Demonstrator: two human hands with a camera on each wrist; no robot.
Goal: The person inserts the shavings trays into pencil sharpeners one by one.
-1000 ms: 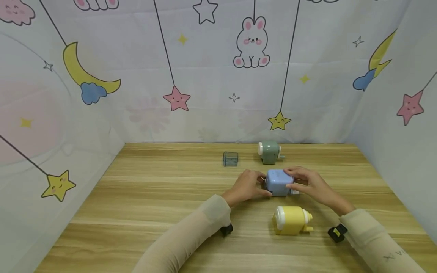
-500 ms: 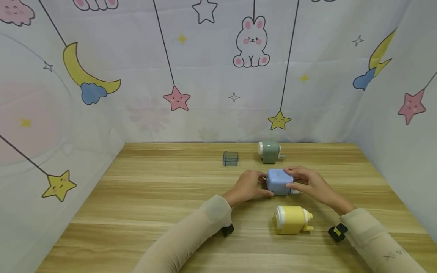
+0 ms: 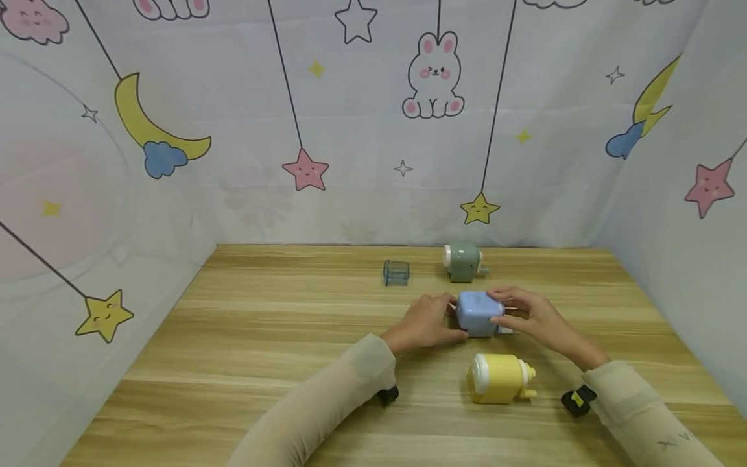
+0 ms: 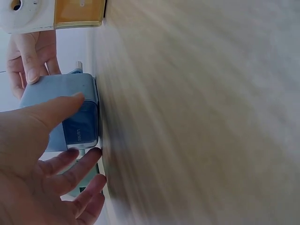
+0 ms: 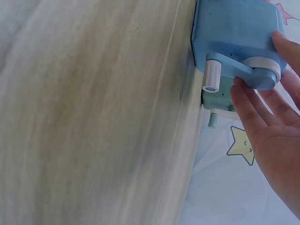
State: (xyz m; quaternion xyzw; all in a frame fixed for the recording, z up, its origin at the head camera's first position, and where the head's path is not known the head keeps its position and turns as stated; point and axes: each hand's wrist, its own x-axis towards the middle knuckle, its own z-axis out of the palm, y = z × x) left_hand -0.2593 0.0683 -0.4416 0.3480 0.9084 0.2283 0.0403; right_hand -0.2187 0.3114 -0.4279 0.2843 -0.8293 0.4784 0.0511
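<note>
One glossy light-blue pencil sharpener (image 3: 477,316), a rounded box with a dark-blue drawer (image 4: 80,124) and a white-knobbed crank (image 5: 229,65), is sitting on the wooden table (image 3: 262,363) between a yellow sharpener (image 3: 503,377) and a green one (image 3: 463,261). Its long axis is running left to right, the crank end pointing toward the right hand (image 3: 535,318), whose thumb and fingers are pinching the body there. At the drawer end the left hand (image 3: 425,321) is spreading loosely, thumb and fingers apart, though whether it is touching the sharpener I cannot tell.
</note>
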